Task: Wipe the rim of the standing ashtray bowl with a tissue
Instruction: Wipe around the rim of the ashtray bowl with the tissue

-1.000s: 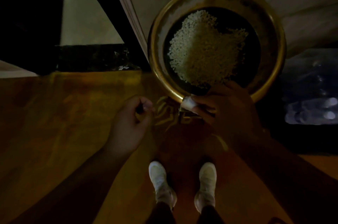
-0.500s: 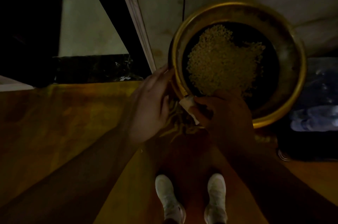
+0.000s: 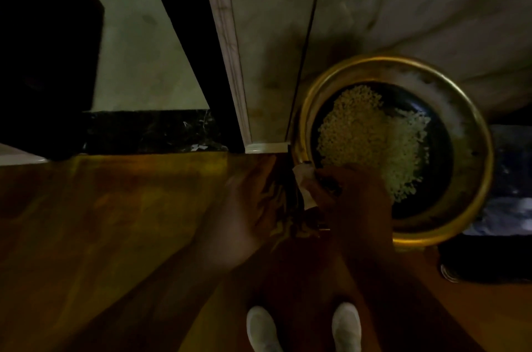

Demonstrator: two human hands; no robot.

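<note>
The right hand (image 3: 354, 202) pinches the tissue (image 3: 302, 174) against the bowl (image 3: 486, 150) rim at about eight o'clock — wiping is underway. The left hand (image 3: 253, 207) steadies beside it, fingers loosely open. Next, likely sliding onward around the rim with even pressure.

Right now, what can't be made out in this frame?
- Head view: the near-left rim of the bowl, hidden by the right hand.
- Most of the tissue, covered by that hand.
- The bowl's stand, hidden beneath it.
- Left hand: blurred and dim, its contact with the bowl unclear.
</note>
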